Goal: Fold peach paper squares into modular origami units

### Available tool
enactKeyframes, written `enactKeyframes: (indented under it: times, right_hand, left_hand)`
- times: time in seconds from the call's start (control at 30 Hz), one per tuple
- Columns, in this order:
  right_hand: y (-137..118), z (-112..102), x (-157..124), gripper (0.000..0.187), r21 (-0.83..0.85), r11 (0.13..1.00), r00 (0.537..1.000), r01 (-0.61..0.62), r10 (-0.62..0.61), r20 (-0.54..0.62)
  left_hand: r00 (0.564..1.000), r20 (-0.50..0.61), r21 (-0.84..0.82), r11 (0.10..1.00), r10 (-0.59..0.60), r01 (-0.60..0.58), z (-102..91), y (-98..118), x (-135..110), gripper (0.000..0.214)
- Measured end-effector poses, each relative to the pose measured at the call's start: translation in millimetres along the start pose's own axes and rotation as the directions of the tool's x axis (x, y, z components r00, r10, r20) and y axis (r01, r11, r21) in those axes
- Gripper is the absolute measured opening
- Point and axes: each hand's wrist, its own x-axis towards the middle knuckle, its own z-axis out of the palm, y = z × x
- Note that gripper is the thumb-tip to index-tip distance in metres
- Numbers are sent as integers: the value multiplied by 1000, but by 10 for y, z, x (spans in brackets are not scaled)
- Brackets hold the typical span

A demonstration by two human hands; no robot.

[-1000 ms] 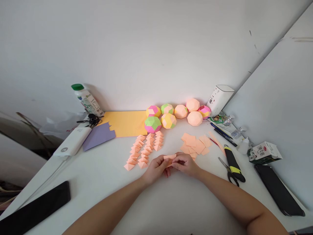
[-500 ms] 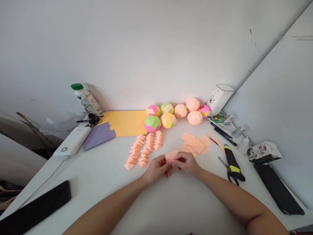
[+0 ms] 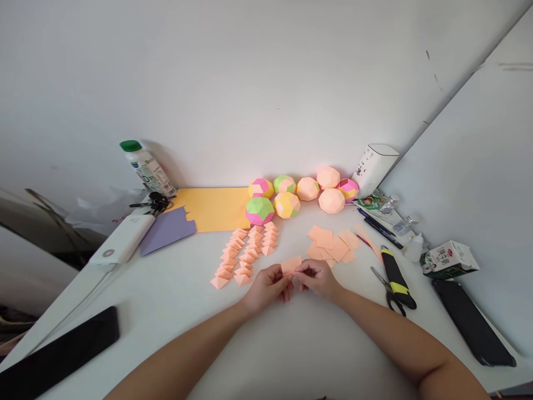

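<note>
Both hands meet at the middle of the white table (image 3: 175, 311), pinching one small peach paper piece (image 3: 290, 264) between them. My left hand (image 3: 266, 288) grips its left edge and my right hand (image 3: 318, 279) grips its right edge, fingers closed on it. Just left of the hands lie rows of folded peach paper units (image 3: 245, 253). Flat peach paper squares (image 3: 333, 244) are scattered just beyond my right hand. Several folded paper balls (image 3: 287, 194), some peach and some multicoloured, sit at the back by the wall.
Scissors (image 3: 389, 291) and a black-and-yellow knife (image 3: 397, 278) lie right of my right hand. A dark phone (image 3: 470, 328) and small carton (image 3: 449, 258) are far right. Yellow (image 3: 216, 208) and purple (image 3: 166, 230) sheets, a white power bank (image 3: 122, 239), keys (image 3: 152, 203), a bottle (image 3: 145, 169) stand at left.
The peach paper piece went from lying folded flat over my fingers to standing up, opened wider between both pinches. The hands stayed in place.
</note>
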Motion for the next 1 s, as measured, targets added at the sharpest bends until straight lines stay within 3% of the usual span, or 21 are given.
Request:
enactKeyframes:
  times: [0.27, 0.43, 0.63, 1.0]
  right_hand:
    - [42, -21, 18, 23, 27, 1000, 1000, 1, -2, 28]
    - [-1, -27, 39, 40, 104, 994, 999, -18, 13, 52]
    - [-29, -61, 52, 27, -22, 999, 985, -31, 34, 172]
    - [4, -73, 46, 27, -14, 1000, 987, -25, 27, 158]
  left_hand:
    - [1000, 4, -25, 1000, 4, -4, -14, 6, 12, 33]
    - [1000, 19, -108, 994, 4, -2, -31, 3, 20, 32]
    - [1000, 23, -137, 991, 6, -2, -38, -5, 25, 33]
    - [1000, -6, -132, 991, -14, 13, -14, 11, 18, 35]
